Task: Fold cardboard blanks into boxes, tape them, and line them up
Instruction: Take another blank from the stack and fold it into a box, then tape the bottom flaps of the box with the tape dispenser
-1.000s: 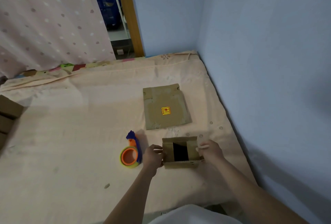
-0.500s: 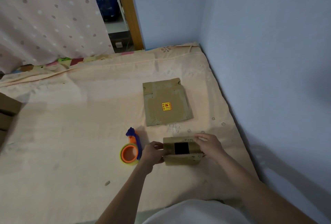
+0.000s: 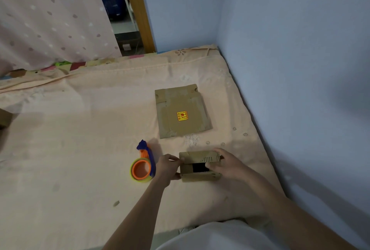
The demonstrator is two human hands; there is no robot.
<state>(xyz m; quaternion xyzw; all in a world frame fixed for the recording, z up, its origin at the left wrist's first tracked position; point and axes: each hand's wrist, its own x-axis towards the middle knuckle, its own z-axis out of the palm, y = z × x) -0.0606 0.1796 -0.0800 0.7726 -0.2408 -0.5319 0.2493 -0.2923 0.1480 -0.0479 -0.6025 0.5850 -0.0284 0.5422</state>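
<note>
A small brown cardboard box stands on the peach bedsheet near the front, its top flaps partly folded in with a dark gap between them. My left hand grips the box's left end. My right hand holds the right end, its thumb pressing a top flap down. Behind the box lies a pile of flat cardboard blanks with a yellow sticker. An orange and blue tape dispenser lies just left of my left hand.
The bed runs along a blue wall at the right. The corner of another cardboard box shows at the left edge. A dotted pink curtain and a wooden door frame stand behind the bed.
The top flaps have folded inward and the dark opening has narrowed. My right hand has shifted over the top of the box. The camera has tilted a little.
</note>
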